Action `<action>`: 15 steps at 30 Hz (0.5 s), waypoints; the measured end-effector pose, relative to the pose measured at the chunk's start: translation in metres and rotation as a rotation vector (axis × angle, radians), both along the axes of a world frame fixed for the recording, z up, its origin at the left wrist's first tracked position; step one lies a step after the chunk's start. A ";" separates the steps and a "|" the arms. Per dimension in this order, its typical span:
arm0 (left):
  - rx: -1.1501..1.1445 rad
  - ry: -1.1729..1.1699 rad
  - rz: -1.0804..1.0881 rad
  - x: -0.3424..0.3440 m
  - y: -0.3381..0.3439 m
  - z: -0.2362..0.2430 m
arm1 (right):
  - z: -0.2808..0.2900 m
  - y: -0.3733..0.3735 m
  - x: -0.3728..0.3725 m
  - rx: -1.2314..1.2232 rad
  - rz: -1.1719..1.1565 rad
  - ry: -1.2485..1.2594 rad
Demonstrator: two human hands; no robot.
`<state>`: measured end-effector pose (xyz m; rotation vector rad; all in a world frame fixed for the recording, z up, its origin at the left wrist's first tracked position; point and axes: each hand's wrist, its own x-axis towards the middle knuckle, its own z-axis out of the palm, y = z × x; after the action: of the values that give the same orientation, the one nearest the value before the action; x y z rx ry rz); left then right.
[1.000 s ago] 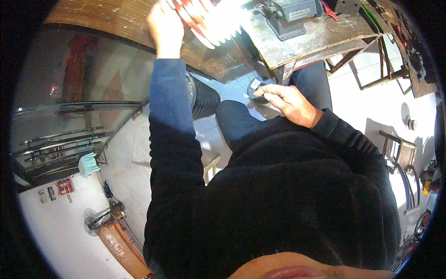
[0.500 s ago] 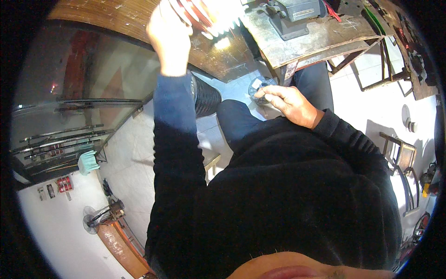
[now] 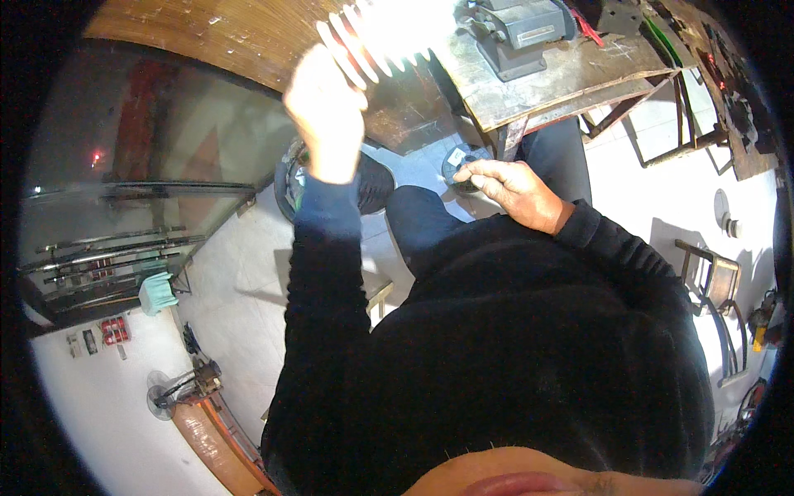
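Note:
My left hand (image 3: 327, 112), washed out by glare, is curled just below a row of red and white ridged pieces (image 3: 356, 50); what it holds, if anything, I cannot make out. My right hand (image 3: 517, 194) rests low before my body, thumb and forefinger pinched over a round dark disc (image 3: 455, 157) with a white label. Whatever is between those fingertips is too small to name. A dark round bin (image 3: 372, 190) stands below my left hand, partly hidden by that arm.
A worn workbench (image 3: 571, 74) carries a grey metal machine (image 3: 517, 41) and a red-handled tool. A wooden surface (image 3: 165, 25) spans the upper left, above dark glass (image 3: 165, 124). A chair (image 3: 711, 273) stands right; a fan (image 3: 161, 393) and padded bench (image 3: 207, 438) are lower left.
My left hand has come back toward my body and a little rightward, dropping below the red and white pieces. My right hand has barely moved and stays pinched.

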<state>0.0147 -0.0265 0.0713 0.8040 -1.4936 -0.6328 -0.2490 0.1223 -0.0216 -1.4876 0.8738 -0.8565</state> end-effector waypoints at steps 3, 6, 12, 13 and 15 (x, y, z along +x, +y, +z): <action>-0.022 -0.029 0.031 0.005 -0.067 0.032 | 0.002 0.003 0.002 -0.003 -0.008 0.008; 0.015 -0.059 0.090 -0.007 -0.087 0.015 | 0.002 0.005 0.002 0.063 -0.011 -0.016; 0.324 0.106 0.023 -0.025 0.033 -0.057 | -0.005 0.000 0.001 -0.086 -0.035 0.066; 0.197 0.125 -0.034 -0.021 0.047 -0.054 | -0.005 0.002 0.001 -0.051 -0.042 0.032; 0.052 -0.041 0.024 -0.006 0.037 -0.027 | -0.004 0.003 0.003 -0.011 -0.056 -0.041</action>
<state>0.0090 0.0109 0.0440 0.8784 -1.5077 -0.6433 -0.2463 0.1253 -0.0251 -1.4562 0.8857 -0.9313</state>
